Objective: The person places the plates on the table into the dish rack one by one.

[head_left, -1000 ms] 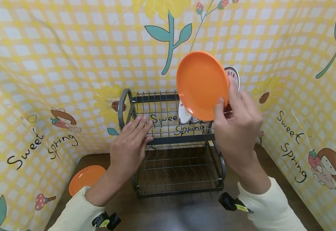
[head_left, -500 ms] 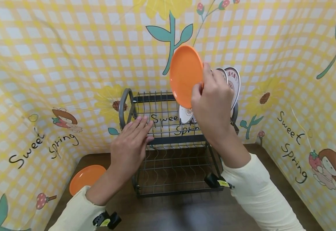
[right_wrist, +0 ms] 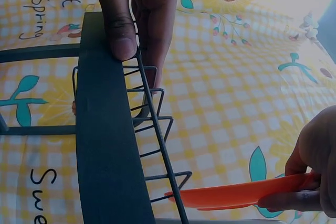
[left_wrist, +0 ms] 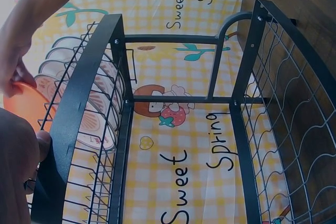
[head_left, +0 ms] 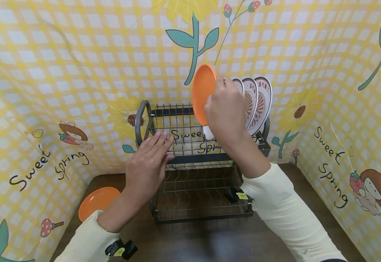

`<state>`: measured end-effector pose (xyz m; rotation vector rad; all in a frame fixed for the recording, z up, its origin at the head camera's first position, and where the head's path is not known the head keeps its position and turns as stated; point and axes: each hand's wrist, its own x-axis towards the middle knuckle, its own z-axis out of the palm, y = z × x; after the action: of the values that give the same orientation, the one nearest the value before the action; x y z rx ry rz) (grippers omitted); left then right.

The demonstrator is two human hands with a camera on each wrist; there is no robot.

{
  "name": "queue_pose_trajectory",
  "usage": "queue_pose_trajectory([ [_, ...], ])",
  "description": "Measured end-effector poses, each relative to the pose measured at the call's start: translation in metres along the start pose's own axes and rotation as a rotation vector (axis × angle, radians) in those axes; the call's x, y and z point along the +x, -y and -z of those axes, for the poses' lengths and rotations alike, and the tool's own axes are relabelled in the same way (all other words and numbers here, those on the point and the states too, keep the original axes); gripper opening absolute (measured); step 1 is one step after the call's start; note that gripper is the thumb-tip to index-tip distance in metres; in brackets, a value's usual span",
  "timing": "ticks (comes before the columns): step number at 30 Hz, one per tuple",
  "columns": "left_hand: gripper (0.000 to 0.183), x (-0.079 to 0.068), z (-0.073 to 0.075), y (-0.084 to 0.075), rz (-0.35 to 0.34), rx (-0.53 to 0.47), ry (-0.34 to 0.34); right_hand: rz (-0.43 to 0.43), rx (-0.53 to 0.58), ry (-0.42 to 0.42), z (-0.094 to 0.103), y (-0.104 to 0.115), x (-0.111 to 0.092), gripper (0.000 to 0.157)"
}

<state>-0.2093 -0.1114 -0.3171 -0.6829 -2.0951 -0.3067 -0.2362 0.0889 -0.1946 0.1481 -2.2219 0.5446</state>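
Note:
My right hand [head_left: 227,107] pinches an orange plate [head_left: 203,94] by its right edge, tilted nearly upright over the top tier of a dark metal dish rack [head_left: 206,157]. In the right wrist view the plate [right_wrist: 236,192] appears edge-on, its lower rim at the rack's wires. White patterned plates [head_left: 262,102] stand upright in the top tier, to the right of the orange one. My left hand [head_left: 147,163] rests on the rack's front left bar with its fingers extended; in the right wrist view its thumb [right_wrist: 123,45] lies on the bar.
A second orange plate [head_left: 98,202] lies on the brown table [head_left: 203,240] left of the rack, partly behind my left forearm. The rack's lower tier [head_left: 197,198] shows wavy wires. A yellow checked cloth [head_left: 79,54] surrounds the table at the back and sides.
My right hand has carried the orange plate left and then lowered it towards the rack, turning it more edge-on. More white plates now show behind. The left hand has stayed on the bar.

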Motion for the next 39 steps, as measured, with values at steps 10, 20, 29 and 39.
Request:
queue_pose_trajectory([
  [10, 0.042, 0.001, 0.001, -0.001, 0.001, 0.002, 0.007, -0.046, -0.116, 0.167, -0.009, 0.007, 0.008, 0.037],
  [20, 0.042, 0.002, 0.002, -0.001, -0.002, 0.015, 0.008, -0.076, -0.163, 0.319, -0.019, 0.008, 0.012, 0.020],
  [29, 0.040, 0.001, 0.001, 0.000, -0.020, 0.026, -0.007, -0.081, -0.101, 0.383, -0.025, 0.009, 0.015, 0.008],
  [39, 0.041, 0.000, 0.001, 0.000, -0.007, 0.019, 0.001, -0.070, -0.141, 0.401, -0.031, 0.005, 0.017, 0.013],
])
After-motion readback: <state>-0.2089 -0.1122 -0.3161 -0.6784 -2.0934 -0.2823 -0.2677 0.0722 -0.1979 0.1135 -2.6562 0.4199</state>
